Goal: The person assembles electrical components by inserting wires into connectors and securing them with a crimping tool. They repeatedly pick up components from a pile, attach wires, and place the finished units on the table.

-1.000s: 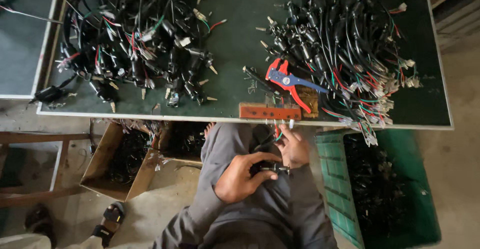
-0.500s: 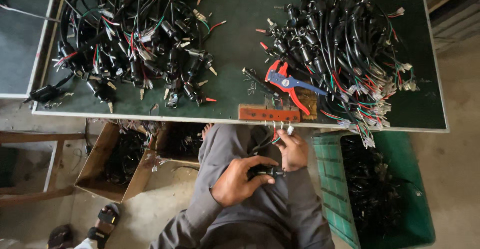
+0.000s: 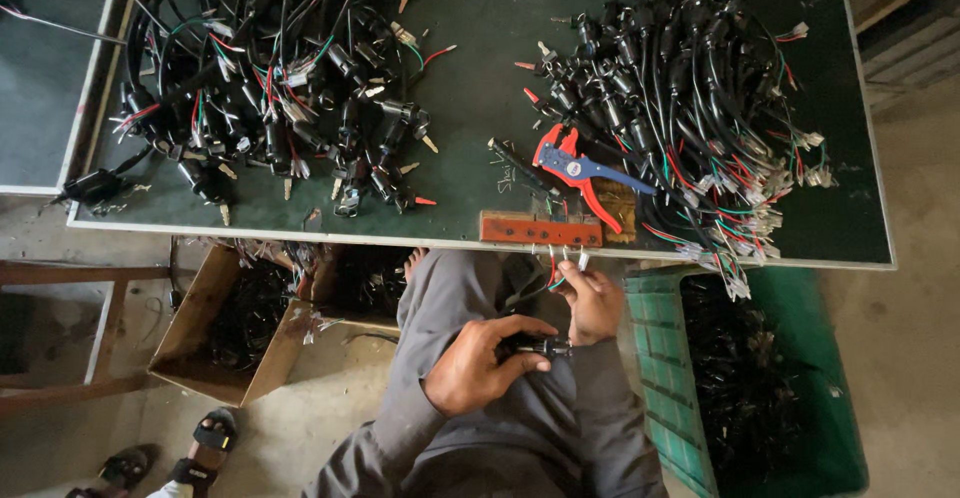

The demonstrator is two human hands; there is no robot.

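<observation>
A: going left to right off the green table [image 3: 470,88]. What's under its left part?

B: cardboard box [image 3: 190,328] with dark wired parts in it. On the table above that, left pile of harnesses [image 3: 270,88]

A: hands?

B: both below the table's near edge, over the lap. left hand [image 3: 478,366] is closed round a black switch body [image 3: 545,346], fingers wrapped on it. right hand [image 3: 592,303] is just beside it, fingertips pinching the wire ends [image 3: 566,258], which stick up towards the table edge

A: step?

B: my read: working the loose wire ends of that one switch, body held steady, leads fanned out. Exact action is too small to tell

A: next move needs?

B: I'd say a firm hold on the body and one lead picked out. The red and blue wire stripper [image 3: 580,170] lies on the table right above the hands, with the red block [image 3: 540,230] at the edge

A: further right?

B: right pile of harnesses [image 3: 690,108] on the table, green crate [image 3: 650,358] under its right part
</observation>
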